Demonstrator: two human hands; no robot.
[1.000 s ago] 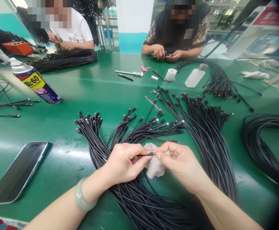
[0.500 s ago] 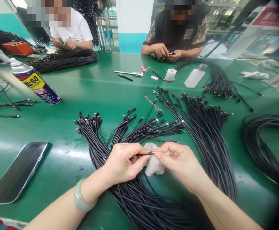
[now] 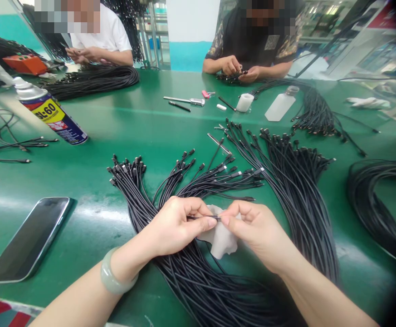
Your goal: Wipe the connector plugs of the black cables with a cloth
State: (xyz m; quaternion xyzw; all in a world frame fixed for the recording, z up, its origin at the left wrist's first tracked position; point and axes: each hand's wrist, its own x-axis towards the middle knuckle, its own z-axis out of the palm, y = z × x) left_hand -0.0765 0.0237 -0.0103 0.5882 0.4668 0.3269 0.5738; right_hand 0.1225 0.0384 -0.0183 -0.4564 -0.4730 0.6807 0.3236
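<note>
cable held above the green table near the front black bundle, pinched in the left hand between thumb and fingers; right hand has thumb and finger closed on its tip, white cloth bunched at those fingers, can't tell from my end if it's pinched too. i also see phone left, spray can beyond it, second bundle right.

The black cables look smooth and plastic, the table glossy.
</note>
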